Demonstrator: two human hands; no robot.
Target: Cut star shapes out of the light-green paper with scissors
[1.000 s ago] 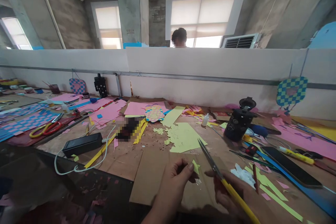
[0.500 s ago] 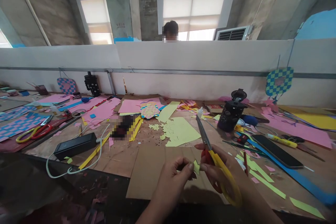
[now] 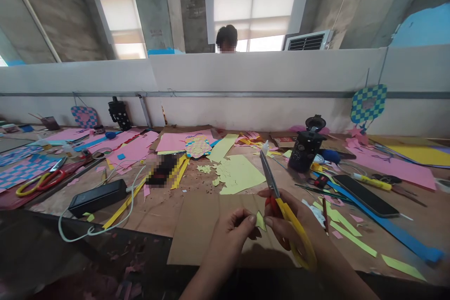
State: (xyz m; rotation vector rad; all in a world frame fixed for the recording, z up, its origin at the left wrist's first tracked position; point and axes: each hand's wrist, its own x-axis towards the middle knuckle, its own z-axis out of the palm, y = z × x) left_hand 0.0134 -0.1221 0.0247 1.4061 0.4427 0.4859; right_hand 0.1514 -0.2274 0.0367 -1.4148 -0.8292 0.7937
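Observation:
Above a brown cardboard sheet [image 3: 193,229], a small pale yellow-green paper star [image 3: 260,221] is pinched between both hands. My left hand [image 3: 230,232] grips its left side with thumb and forefinger. The thumb and a finger of my right hand [image 3: 311,220] touch the star's right side. Scissors [image 3: 270,176] with red and yellow handles also rest in my right hand, their blades pointing up and away and looking closed. Past the cardboard lies a larger pale yellow-green paper sheet [image 3: 248,174], its left edge cut ragged, with small cut pieces [image 3: 204,168] beside it.
On the right are a black tumbler [image 3: 305,150], a phone [image 3: 365,195], a blue strip [image 3: 404,236] and yellow-green paper strips. A black power bank [image 3: 98,197] with a white cable and another pair of scissors [image 3: 42,183] lie left. A white partition [image 3: 246,72] stands behind; a person's head shows beyond.
The view has shifted slightly, so the scene sits a little further left. Both hands keep hold of the star, and the scissors stay in my right hand.

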